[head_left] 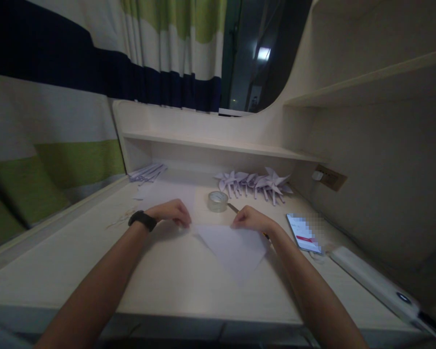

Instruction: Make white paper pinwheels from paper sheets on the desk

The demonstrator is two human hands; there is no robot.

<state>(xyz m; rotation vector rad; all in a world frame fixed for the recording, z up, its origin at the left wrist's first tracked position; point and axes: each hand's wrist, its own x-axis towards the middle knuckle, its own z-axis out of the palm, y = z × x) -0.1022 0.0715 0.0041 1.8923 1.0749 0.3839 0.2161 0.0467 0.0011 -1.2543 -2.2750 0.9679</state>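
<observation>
A white sheet of paper [232,247], apparently folded into a triangle with its point toward me, lies on the desk [160,286]. My right hand [252,219] pinches its far edge. Just past the paper's left corner is my left hand [171,212], fingers curled together and pointing down; whatever is between the fingertips is too small to make out. A roll of clear tape [217,201] stands beyond the paper. The metal blade of a utility knife [233,208] shows beside it, the rest mostly hidden under my right hand and wrist.
Several paper pinwheels [256,183] are lined up at the back right. Rolled paper sticks [148,172] and flat paper sheets [172,191] lie at the back left, small scraps [122,217] nearer. A phone [303,233] and a white bar-shaped device [374,281] sit to the right.
</observation>
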